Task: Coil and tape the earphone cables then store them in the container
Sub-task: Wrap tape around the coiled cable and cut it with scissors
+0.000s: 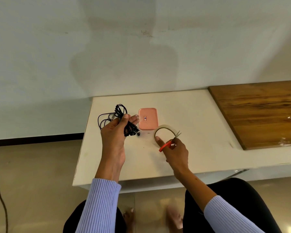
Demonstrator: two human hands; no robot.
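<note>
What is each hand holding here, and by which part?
Left hand grips the bundled black earphone cables around the bundle's middle. Right hand holds the small red-handled scissors by the handles, forefinger touching the clear tape roll.

Even, soft light, moderately bright. Broad faint shadow of the person on the pale wall (121,61), so the source sits behind them. White tabletop (200,132) bright, not blown out. Glare patches on the floor (40,165) at bottom right. Wide-angle bending of straight edges toward the frame borders. Overall slightly soft; scissors tips smeared.
</note>
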